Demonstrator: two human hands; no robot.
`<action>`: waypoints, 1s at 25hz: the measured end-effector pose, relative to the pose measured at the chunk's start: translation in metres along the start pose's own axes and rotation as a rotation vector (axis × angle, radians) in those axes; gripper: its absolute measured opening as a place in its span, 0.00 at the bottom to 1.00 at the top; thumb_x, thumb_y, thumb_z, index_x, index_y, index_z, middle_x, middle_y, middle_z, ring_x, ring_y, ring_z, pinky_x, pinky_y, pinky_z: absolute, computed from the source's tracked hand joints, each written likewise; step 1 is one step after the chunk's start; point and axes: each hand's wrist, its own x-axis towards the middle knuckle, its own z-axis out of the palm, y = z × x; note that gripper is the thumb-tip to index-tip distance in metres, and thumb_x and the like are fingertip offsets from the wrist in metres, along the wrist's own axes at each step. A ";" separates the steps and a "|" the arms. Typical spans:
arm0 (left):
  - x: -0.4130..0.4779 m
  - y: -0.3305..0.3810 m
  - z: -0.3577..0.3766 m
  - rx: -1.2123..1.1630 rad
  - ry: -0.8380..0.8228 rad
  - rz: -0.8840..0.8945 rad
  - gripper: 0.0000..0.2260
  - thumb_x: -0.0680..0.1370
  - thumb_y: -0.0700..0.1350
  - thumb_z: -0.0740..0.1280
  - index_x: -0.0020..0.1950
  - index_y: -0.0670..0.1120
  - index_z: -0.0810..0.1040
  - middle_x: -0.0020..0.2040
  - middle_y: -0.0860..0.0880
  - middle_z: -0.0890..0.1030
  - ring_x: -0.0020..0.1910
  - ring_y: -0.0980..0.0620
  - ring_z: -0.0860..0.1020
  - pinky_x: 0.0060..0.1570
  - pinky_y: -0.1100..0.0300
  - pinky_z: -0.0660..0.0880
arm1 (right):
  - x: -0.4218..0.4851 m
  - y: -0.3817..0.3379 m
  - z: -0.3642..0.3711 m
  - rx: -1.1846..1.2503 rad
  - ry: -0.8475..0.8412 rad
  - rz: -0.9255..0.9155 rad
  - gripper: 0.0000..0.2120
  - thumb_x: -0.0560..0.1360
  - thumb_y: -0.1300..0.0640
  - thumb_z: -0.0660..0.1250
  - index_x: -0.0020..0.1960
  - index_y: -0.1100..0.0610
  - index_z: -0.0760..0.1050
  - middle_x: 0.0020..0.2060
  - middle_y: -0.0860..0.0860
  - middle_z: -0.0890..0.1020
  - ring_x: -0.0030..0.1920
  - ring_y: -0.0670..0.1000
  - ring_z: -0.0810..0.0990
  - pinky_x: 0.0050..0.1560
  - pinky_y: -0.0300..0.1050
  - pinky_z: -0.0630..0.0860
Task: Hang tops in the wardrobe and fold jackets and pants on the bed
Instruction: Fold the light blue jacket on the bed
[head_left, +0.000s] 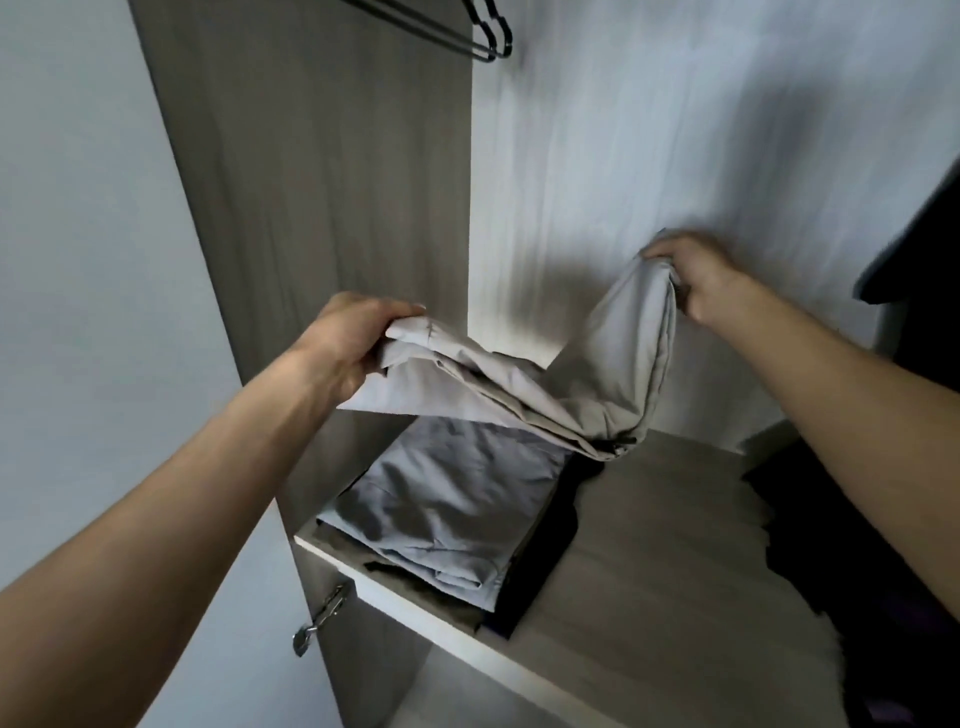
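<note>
1. The left hand (358, 338) grips one end of the beige garment (519, 384), above the shelf's (649, 545) left side.
2. The garment sags just over the folded stack (447, 499) on the shelf.
3. The right hand (696, 280) clutches the other end, higher above the shelf.

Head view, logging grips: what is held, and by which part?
A beige garment: left hand grips its left edge, right hand its raised right end.

1. I see plain pale beige pants (545, 384).
2. I make out a plain grey folded garment (447, 499), a black garment (540, 561) and a dark olive garment (426, 592).
3. The wardrobe side panel (322, 182) shows grey-brown wood grain.
4. The hangers (491, 54) are black.
</note>
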 end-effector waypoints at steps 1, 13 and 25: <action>0.006 0.005 -0.003 0.014 0.039 0.019 0.05 0.75 0.37 0.72 0.39 0.40 0.81 0.34 0.44 0.82 0.37 0.45 0.81 0.36 0.54 0.72 | 0.022 -0.002 0.014 0.021 -0.043 -0.006 0.16 0.73 0.69 0.63 0.31 0.55 0.66 0.21 0.48 0.69 0.26 0.48 0.69 0.30 0.39 0.67; -0.004 -0.099 0.058 0.111 0.583 -0.079 0.04 0.72 0.38 0.75 0.39 0.38 0.82 0.32 0.45 0.82 0.31 0.50 0.79 0.33 0.56 0.77 | 0.256 0.187 0.050 0.270 -0.364 0.281 0.04 0.71 0.58 0.69 0.43 0.56 0.83 0.40 0.51 0.85 0.41 0.48 0.84 0.63 0.44 0.76; -0.021 -0.223 0.065 -0.300 0.618 -0.703 0.05 0.77 0.40 0.70 0.50 0.41 0.78 0.37 0.44 0.80 0.30 0.49 0.79 0.26 0.61 0.76 | 0.265 0.299 0.038 -0.871 -0.366 -0.011 0.13 0.71 0.60 0.71 0.53 0.64 0.81 0.49 0.63 0.83 0.50 0.64 0.81 0.51 0.52 0.76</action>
